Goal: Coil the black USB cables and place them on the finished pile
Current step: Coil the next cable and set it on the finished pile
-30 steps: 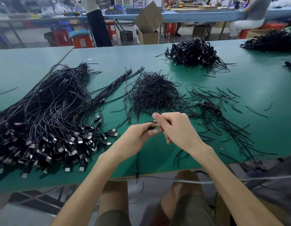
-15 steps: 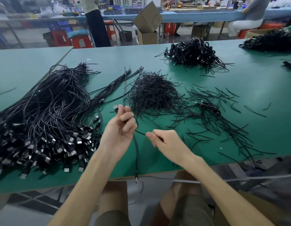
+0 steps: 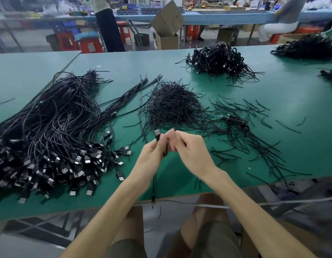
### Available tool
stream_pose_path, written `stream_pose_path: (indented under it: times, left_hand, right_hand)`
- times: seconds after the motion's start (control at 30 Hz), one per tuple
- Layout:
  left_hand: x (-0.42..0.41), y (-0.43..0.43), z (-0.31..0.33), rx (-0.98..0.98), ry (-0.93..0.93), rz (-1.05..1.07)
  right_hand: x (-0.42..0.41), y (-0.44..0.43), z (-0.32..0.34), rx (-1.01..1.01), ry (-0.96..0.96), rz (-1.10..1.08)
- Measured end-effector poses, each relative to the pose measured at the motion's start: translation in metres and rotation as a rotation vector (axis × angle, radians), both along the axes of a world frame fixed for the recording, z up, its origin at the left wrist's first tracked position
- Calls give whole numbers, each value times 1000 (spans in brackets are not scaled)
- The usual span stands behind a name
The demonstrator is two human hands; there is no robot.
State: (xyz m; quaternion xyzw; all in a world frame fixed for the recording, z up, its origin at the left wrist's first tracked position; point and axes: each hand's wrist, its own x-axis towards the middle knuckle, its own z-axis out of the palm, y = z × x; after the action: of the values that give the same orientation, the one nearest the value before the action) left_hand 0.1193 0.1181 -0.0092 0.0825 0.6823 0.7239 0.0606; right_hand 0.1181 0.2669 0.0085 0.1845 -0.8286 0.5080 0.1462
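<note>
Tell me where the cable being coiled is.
Head view, centre: the cable is held between the left hand and right hand over the near side of the table, in front of the heap of short ties, its tail hanging past the edge.

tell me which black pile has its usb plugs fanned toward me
The large pile of uncoiled cables on the left: silver plugs fan out along its near edge. The middle pile is thin strands, and the far centre pile is coiled bundles.
</note>
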Motion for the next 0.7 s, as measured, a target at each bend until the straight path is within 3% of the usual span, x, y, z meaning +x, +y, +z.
stream_pose_path:
  times: [0.07, 0.13, 0.23, 0.3, 0.37, 0.43, 0.5, 0.57, 0.63, 0.7]
  left_hand:
    - [-1, 8, 0, 388, -173, -28]
    - [-5, 6, 5, 656, -295, 6]
    - [-14, -13, 18, 869, -375, 75]
    - [-12, -21, 24, 926, -378, 9]
    - [-7, -28, 25, 718, -272, -102]
    - [-2, -32, 23, 218, -70, -200]
    - [-1, -27, 17, -375, 127, -300]
    - [0, -17, 9, -757, 216, -287]
    - [-1, -12, 1, -746, 252, -148]
    - [-3, -16, -1, -585, 307, 34]
  right_hand:
    - [8, -3, -9, 2, -13, 40]
    - [11, -3, -20, 36, -26, 65]
    - [7, 3, -29, 144, -52, 71]
    - [0, 15, -30, 307, -45, 46]
    - [-11, 30, -25, 508, -13, 13]
    - [-22, 38, -16, 600, -14, -3]
    - [-26, 34, -8, 505, -19, -17]
    - [-22, 21, -4, 369, 2, -53]
    - [-17, 6, -1, 259, 18, -77]
    - [-13, -2, 5, 155, 17, -81]
